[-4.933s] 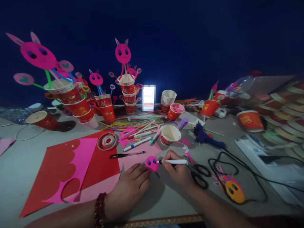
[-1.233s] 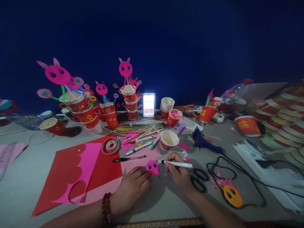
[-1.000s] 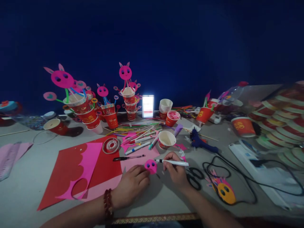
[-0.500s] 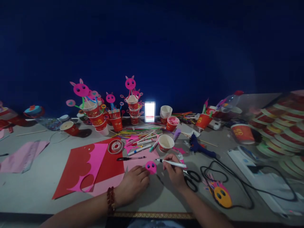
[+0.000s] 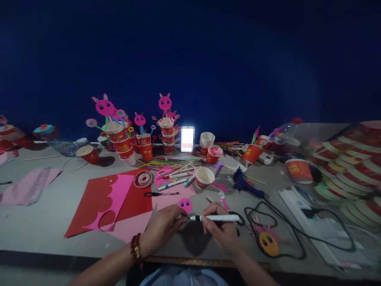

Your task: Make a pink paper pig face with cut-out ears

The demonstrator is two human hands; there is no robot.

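My right hand (image 5: 222, 228) grips a white marker (image 5: 223, 218), held level with its dark tip pointing left. My left hand (image 5: 165, 222), wearing a beaded bracelet, has its fingertips pinched together right by the marker's tip. Whatever small thing may be in that pinch is too small to make out. Just beyond the left fingers lies a round pink paper face (image 5: 185, 205) with two dark eyes. A black pen (image 5: 160, 194) rests on pink paper farther back. Black-handled scissors (image 5: 240, 218) are mostly hidden behind my right hand.
Red and pink paper sheets (image 5: 79, 210) lie on the left. Markers and sticks (image 5: 175, 171) are piled behind, near a paper cup (image 5: 204, 177). Decorated cup stacks (image 5: 122, 147) stand at the back. A blue glue gun (image 5: 247, 184), its cord and a power strip (image 5: 309, 226) occupy the right.
The marker has swung from a slanted writing hold to level, nearer to me. My left hand has left the pink face and come to the marker's tip. The view has shifted slightly.
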